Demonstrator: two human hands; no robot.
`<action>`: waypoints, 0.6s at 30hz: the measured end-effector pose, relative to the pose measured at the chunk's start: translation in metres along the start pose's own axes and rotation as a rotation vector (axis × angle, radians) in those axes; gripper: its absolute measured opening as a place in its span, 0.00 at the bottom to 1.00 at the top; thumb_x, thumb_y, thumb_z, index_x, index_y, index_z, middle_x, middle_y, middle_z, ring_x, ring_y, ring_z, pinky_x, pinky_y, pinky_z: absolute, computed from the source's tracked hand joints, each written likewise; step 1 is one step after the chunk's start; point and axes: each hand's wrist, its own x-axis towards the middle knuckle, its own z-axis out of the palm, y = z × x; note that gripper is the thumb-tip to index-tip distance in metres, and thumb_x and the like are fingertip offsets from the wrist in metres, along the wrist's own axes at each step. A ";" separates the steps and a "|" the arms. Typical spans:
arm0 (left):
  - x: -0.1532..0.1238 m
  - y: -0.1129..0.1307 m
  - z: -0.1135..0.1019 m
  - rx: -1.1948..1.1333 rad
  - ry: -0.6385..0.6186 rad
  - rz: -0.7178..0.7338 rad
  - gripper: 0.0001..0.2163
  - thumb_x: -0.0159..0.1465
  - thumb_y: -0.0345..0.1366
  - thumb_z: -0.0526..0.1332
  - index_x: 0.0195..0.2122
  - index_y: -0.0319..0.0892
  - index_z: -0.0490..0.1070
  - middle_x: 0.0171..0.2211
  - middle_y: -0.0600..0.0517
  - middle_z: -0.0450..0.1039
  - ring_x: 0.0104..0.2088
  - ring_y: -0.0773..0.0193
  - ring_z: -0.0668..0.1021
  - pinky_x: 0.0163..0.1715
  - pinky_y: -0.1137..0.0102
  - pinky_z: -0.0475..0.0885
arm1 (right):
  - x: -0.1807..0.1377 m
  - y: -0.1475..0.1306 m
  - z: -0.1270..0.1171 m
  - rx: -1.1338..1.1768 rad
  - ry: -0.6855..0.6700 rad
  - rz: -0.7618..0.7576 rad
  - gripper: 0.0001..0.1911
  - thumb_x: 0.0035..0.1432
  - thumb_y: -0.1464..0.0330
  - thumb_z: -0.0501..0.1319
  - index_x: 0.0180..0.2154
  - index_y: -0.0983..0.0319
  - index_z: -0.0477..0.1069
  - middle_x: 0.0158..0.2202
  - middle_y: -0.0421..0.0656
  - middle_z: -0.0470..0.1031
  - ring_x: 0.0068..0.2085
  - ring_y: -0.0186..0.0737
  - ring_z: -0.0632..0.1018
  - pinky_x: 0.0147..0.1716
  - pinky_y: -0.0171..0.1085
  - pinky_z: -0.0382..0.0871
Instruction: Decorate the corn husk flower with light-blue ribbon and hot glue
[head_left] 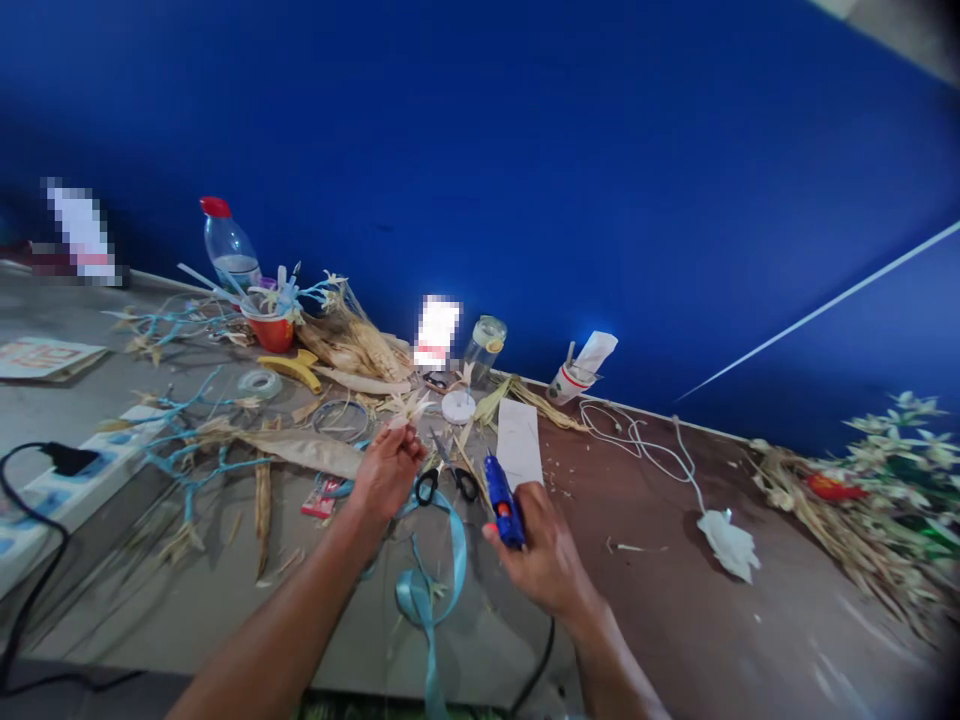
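Observation:
In the middle of the head view, my left hand (pixel 391 465) pinches a pale husk flower (pixel 409 408) by its base, petals pointing up. My right hand (pixel 544 550) is wrapped round a blue glue gun (pixel 504 505), its nozzle tilted up and away from me. Between the hands lie black-handled scissors (pixel 448 482), apart from both. A light blue ribbon (pixel 454 560) curls across the table below them. Just behind the glue gun rests a white paper sheet (pixel 519 440). A dried husk piece (pixel 307 452) lies left of my left hand.
Blue-wrapped branches (pixel 191 485) and a white power strip (pixel 82 500) occupy the left. Behind stand a red cup (pixel 271 333), a plastic bottle (pixel 231 245), a glass jar (pixel 486 342) and a white cup (pixel 570 383). White cable (pixel 637 435) and a flower bundle (pixel 862 490) lie right.

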 end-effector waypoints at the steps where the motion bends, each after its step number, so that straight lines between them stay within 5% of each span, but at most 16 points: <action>1: -0.001 0.000 0.000 -0.006 0.006 -0.008 0.11 0.49 0.31 0.69 0.23 0.39 0.64 0.21 0.58 0.66 0.21 0.74 0.68 0.27 0.73 0.68 | -0.011 0.005 0.001 -0.050 -0.023 0.028 0.10 0.57 0.60 0.55 0.31 0.61 0.62 0.32 0.44 0.65 0.34 0.41 0.69 0.34 0.39 0.65; 7: -0.004 0.001 0.001 -0.034 -0.001 -0.059 0.10 0.49 0.30 0.68 0.24 0.39 0.66 0.20 0.58 0.66 0.21 0.74 0.68 0.29 0.72 0.69 | -0.063 0.029 0.013 -0.187 -0.168 0.229 0.11 0.52 0.61 0.58 0.34 0.62 0.68 0.37 0.49 0.70 0.39 0.48 0.73 0.40 0.46 0.67; 11: -0.003 0.001 0.000 -0.040 -0.012 -0.078 0.09 0.49 0.30 0.68 0.23 0.38 0.66 0.20 0.58 0.66 0.21 0.74 0.68 0.30 0.72 0.69 | -0.073 0.048 0.002 -0.088 -0.225 0.230 0.22 0.46 0.59 0.63 0.43 0.61 0.70 0.47 0.51 0.70 0.48 0.54 0.72 0.46 0.48 0.67; 13: -0.002 0.000 0.000 -0.040 -0.014 -0.080 0.09 0.50 0.30 0.68 0.23 0.38 0.66 0.20 0.58 0.65 0.21 0.74 0.67 0.29 0.72 0.69 | -0.068 0.054 -0.011 0.027 -0.189 0.195 0.26 0.47 0.59 0.64 0.49 0.59 0.68 0.51 0.51 0.68 0.50 0.53 0.71 0.47 0.47 0.67; 18: -0.001 -0.002 0.000 -0.040 -0.034 -0.071 0.08 0.52 0.31 0.67 0.24 0.38 0.66 0.19 0.58 0.65 0.20 0.74 0.67 0.29 0.72 0.69 | -0.007 0.017 -0.015 0.399 0.079 0.194 0.15 0.58 0.64 0.54 0.44 0.59 0.72 0.45 0.49 0.73 0.45 0.44 0.75 0.43 0.41 0.70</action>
